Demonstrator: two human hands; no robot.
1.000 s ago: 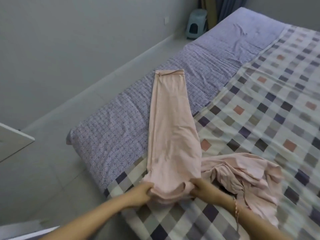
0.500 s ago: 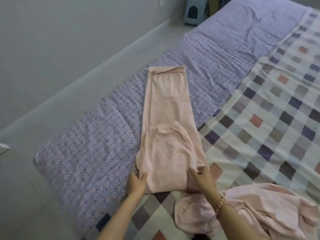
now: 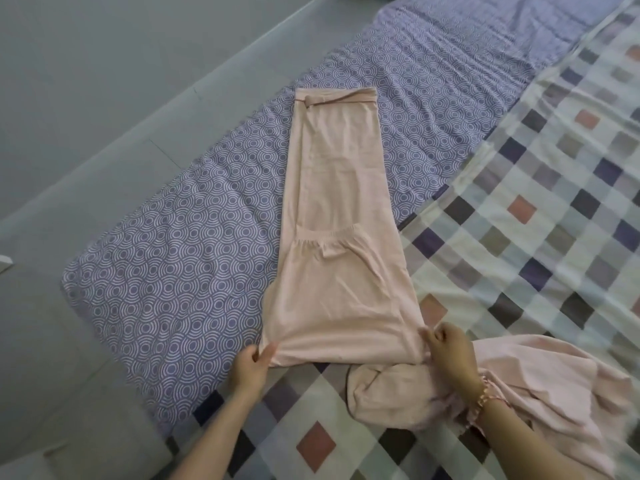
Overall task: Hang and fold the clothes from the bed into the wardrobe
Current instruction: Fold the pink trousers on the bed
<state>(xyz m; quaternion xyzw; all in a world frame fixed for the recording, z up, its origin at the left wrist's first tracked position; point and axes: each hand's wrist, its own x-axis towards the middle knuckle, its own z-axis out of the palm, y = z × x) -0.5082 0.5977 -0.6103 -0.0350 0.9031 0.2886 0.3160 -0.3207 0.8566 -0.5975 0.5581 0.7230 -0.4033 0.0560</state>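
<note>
Pale pink trousers [image 3: 339, 209] lie lengthwise on the bed, legs together and hems at the far end. The waistband is folded up over the legs, its elastic edge lying across the middle. My left hand [image 3: 251, 363] pinches the near left corner of the fold. My right hand [image 3: 446, 351] grips the near right corner, a beaded bracelet on its wrist. A second pink garment [image 3: 519, 386] lies crumpled under and beside my right forearm.
The bed has a purple sheet with white circle pattern [image 3: 180, 258] on the left and a checked blanket [image 3: 536, 209] on the right. Grey floor [image 3: 86, 81] runs along the bed's left edge. A white corner [image 3: 5, 263] shows at the far left.
The waistband end was lifted and folded forward over the legs. Both hands have since moved apart to the fold's near corners, pulling it flat.
</note>
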